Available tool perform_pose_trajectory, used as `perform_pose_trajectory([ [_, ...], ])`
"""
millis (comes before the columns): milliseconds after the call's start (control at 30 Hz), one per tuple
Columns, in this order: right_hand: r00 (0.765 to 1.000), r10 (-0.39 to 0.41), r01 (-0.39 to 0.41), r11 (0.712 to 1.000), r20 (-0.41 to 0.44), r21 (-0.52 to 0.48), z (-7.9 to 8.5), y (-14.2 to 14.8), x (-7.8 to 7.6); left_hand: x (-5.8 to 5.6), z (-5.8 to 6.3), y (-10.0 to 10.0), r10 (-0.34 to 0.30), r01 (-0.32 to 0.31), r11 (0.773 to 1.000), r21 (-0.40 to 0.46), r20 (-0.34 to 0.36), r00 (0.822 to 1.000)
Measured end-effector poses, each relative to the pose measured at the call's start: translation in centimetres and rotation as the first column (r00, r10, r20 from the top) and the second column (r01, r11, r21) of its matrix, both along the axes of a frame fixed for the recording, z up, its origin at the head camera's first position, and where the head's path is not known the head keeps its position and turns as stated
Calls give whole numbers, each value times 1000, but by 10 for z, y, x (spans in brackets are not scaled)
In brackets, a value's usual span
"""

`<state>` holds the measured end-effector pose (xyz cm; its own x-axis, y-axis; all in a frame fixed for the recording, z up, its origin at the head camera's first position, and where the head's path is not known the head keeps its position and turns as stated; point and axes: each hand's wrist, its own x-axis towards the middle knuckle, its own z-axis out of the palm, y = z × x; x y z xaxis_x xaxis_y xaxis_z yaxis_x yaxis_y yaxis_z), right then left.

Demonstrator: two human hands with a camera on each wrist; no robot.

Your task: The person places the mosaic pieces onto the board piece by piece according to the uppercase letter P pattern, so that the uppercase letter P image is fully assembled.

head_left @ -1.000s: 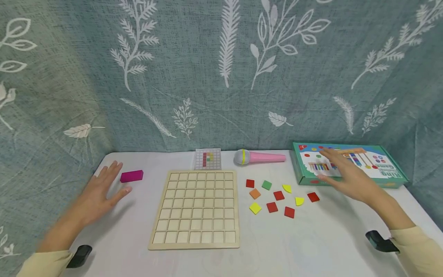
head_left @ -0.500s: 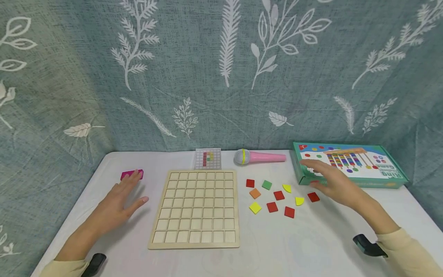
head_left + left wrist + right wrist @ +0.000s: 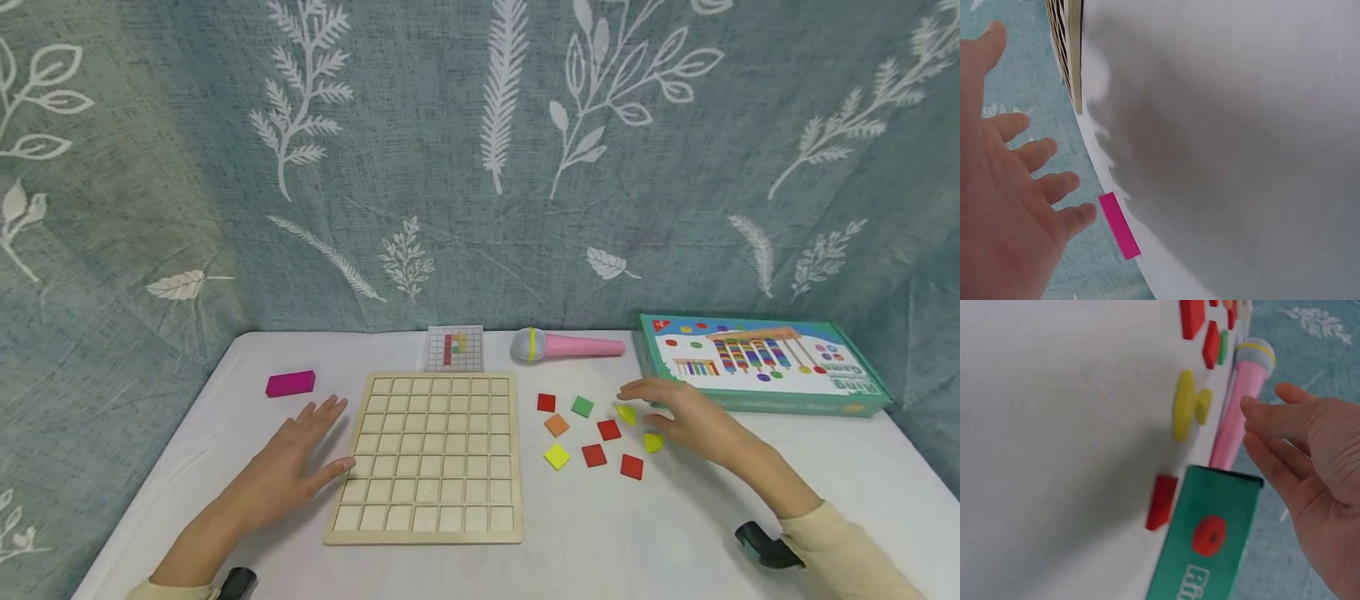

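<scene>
My left hand hovers at the left edge of a wooden grid board, its thumb tip over or touching the rim. In the left wrist view the fingers are spread and hold nothing. My right hand is held above the loose tiles, fingers loosely bent, nothing between them. Beneath its fingertips lie two yellow quarter-round tiles. Other tiles lie to their left: several red squares, a green square, an orange square and a yellow square. One red tile is hidden by my right hand in the head view.
A small card with a coloured grid pattern lies behind the board. A pink toy microphone is beside it. The green game box stands at the back right, a magenta block at the back left. A curtain hangs behind.
My left hand has moved right, from beside the magenta block to the board's left edge. My right hand has come left and nearer, from over the game box to above the yellow tiles.
</scene>
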<state>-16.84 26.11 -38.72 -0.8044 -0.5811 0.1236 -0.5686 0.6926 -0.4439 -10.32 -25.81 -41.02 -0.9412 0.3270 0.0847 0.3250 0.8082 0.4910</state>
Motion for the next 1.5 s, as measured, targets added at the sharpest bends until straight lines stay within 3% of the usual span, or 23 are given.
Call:
perform_pose_trajectory([
  [400,993,-108,107,994,48,30,-20,-13,2,19,-3,9,-47,48,998,-37,26,999],
  [567,994,-106,105,994,11,28,-20,-17,2,24,-6,10,-60,62,996,-63,47,997],
  [833,991,-135,134,991,25,28,-18,-17,4,29,-3,13,-82,84,994,-69,40,996],
  [1133,989,-143,142,989,35,39,-19,-17,2,29,-1,12,-139,148,986,-81,111,984],
  [1500,992,-120,117,991,37,64,-15,-21,-1,31,-2,13,-139,149,984,-94,106,985],
])
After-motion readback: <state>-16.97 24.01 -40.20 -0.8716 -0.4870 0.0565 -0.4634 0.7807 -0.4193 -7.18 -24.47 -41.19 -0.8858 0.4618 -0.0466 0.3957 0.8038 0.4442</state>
